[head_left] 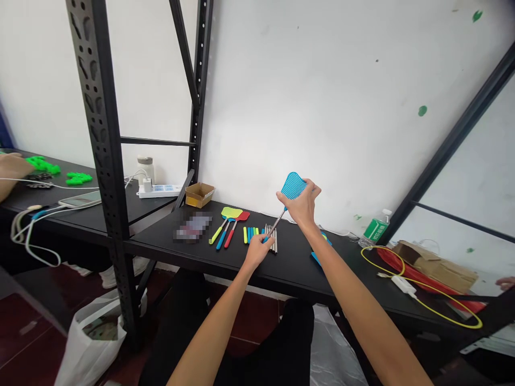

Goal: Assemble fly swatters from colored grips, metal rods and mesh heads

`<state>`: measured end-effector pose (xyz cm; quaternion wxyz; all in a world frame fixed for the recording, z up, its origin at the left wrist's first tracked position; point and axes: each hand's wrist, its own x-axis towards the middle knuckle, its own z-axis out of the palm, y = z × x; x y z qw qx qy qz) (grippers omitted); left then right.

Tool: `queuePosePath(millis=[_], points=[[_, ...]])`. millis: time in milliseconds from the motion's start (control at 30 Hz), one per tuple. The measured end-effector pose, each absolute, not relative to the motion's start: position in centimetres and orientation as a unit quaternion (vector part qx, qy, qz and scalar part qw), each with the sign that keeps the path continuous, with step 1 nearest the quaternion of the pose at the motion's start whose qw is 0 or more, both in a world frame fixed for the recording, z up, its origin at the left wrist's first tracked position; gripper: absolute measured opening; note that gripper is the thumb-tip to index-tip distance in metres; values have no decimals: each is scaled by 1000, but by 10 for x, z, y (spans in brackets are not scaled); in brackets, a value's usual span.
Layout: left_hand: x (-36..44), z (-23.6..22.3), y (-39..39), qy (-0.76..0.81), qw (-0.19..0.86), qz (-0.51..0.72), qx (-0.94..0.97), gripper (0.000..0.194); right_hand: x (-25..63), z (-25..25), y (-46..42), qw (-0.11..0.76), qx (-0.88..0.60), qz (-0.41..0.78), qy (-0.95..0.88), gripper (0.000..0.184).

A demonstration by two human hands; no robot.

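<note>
A blue fly swatter [292, 185] is held tilted above the black table, its perforated head up and to the right. My right hand [301, 203] is closed around the lower part of that head. My left hand [257, 249] grips the blue handle at the lower end of the metal rod. Under and behind the left hand lie several metal rods [273, 240] and a row of short yellow and blue handles [251, 234]. To the left, fly swatters [230, 228] with yellow, blue and red parts lie together. Partly hidden by my right forearm are more blue and yellow pieces [316, 258].
A small cardboard box [200, 194] stands at the table's back left, beside a black shelf post [107, 161]. At right are a water bottle [376, 228], a yellow cable [438, 310] and brown packaging [436, 266]. Another person's hand [15, 170] is at the left table near green pieces [42, 164].
</note>
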<state>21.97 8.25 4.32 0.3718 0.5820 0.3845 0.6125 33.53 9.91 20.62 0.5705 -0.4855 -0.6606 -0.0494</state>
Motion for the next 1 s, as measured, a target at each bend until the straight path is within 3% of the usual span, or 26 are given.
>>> queuePosePath(millis=[300,1000], points=[[219,45,80,385,373,611,583,46,333,205,99,575,-467,-90,-666,82],[219,43,82,385,367,610,588,49,336,204,92,573,-470,-52,-669,79]])
